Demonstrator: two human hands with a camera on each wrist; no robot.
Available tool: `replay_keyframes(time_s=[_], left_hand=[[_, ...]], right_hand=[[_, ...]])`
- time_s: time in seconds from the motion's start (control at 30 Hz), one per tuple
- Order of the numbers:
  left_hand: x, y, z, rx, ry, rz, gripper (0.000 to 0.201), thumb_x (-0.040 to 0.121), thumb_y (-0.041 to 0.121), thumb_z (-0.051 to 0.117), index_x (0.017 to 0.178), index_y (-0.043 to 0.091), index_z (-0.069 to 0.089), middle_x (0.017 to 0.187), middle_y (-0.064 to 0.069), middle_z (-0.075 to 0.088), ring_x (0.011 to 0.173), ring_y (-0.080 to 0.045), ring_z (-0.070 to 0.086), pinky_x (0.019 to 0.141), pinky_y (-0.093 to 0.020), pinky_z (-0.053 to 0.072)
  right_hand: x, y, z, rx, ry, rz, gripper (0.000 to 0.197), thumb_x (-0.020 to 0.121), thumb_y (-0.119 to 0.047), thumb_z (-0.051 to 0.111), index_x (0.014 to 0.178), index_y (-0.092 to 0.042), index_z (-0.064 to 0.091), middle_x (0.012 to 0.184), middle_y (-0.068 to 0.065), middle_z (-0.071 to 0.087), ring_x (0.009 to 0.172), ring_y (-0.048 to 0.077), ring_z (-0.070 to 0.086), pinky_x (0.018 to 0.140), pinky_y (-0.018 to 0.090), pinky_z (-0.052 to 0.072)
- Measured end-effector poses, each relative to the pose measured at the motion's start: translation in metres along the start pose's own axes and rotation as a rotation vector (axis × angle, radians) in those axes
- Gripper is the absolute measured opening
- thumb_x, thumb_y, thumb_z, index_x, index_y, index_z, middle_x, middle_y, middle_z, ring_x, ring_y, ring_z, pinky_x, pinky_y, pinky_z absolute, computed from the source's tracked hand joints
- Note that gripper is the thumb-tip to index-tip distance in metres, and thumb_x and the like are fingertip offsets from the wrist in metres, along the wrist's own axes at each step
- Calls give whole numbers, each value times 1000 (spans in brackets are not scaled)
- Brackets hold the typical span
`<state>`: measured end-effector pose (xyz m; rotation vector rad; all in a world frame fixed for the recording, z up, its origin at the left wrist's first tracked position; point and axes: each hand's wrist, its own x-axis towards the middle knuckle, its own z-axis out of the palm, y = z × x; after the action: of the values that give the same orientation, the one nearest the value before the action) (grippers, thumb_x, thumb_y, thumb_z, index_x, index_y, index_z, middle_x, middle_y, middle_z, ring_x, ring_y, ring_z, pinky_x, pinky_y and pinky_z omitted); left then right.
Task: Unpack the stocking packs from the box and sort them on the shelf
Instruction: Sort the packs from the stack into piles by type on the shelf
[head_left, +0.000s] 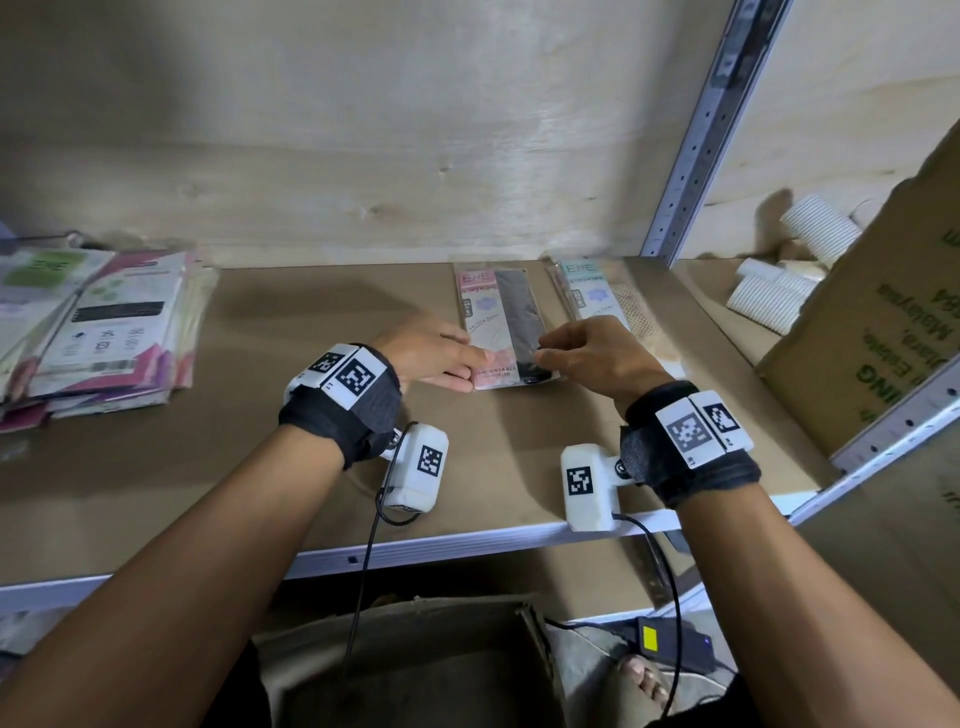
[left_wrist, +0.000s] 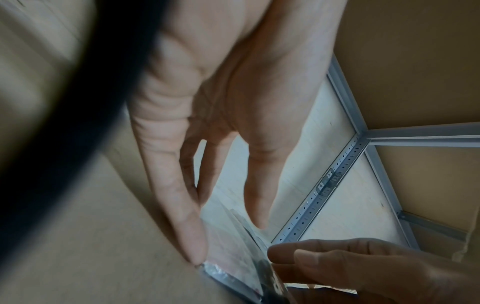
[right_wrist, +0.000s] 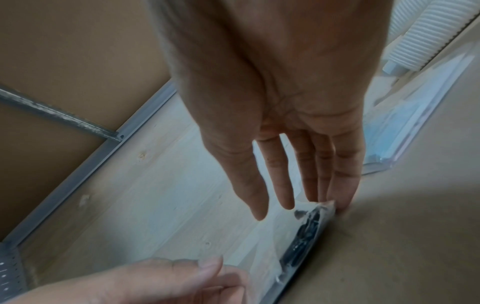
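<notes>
Here, on the brown shelf (head_left: 260, 467), a pink stocking pack (head_left: 501, 332) with a dark stocking showing through its film is lying flat, lengthwise toward the back wall. Both hands are meeting at its near end.

Head view: the left hand (head_left: 434, 353) is sitting at the pack's left edge and the right hand (head_left: 597, 353) at its right edge, thumb and forefinger drawn close over the dark half. This view alone is showing the wider layout: a blue stocking pack (head_left: 592, 299) lying just beside the pink one on the right, a stack of packs (head_left: 98, 332) well apart at the far left, and a cardboard box (head_left: 878, 332) beyond the metal upright (head_left: 711, 130) with white ribbed rolls (head_left: 769, 301) next to it.

Left wrist view: the left hand's fingers (left_wrist: 179, 205) are extending nearly straight, the tip of one pressing against the pack's corner edge; the thumb is hanging above the film, apart from it. Released rather than clenched, touching only.

Right wrist view: the right hand's fingers (right_wrist: 337, 174) are also reaching out straight, the outer fingertips resting at the pack's right corner, the thumb and forefinger poised over the film. Whether the thumb is touching the pack is not readable here. The blue pack is showing blurred to the right.
</notes>
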<state>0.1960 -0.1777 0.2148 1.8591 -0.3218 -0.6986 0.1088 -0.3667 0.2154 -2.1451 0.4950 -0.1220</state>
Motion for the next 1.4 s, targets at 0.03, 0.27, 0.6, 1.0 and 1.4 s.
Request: replay_keyframes(time_s=[0.03,0.27,0.6,1.0,1.4], left_hand=[[1,0,1,-2,-2,2,59,84,9,77,135,-6,53,113,-20,70,94,-23,71,82,-34,62],[6,-1,5,-37,13,14,57,85,8,76,134,-5,53,116,-21,68,92,-22,69,77,-32,62],[-1,-5,-5,-50,24,50,56,84,13,78,132,-4,55,112,-17,68,94,-23,70,69,-26,62],[-88,-32,-153,34,375,75,10,86,24,76,89,18,70,101,-9,72,85,-20,73,67,-23,62],[-161,-84,-276,31,766,37,14,90,19,70,79,10,69,78,-10,72,59,-21,62,66,-31,55]], right_hand=[[0,0,0,-3,0,-1,33,84,-23,76,113,-7,71,109,8,71,106,22,65,100,39,51],[2,0,-2,-27,17,-1,33,84,-24,76,114,-9,72,110,6,71,106,19,64,98,33,51],[3,-16,-1,-115,78,-42,28,86,-26,72,112,-15,73,121,3,67,112,16,59,85,22,40],[-14,-108,111,132,-162,-211,9,93,-5,61,96,0,68,79,14,71,68,25,64,68,39,58],[2,-220,262,-13,-450,-115,43,92,-34,67,105,7,63,93,19,72,64,26,64,74,46,62]])
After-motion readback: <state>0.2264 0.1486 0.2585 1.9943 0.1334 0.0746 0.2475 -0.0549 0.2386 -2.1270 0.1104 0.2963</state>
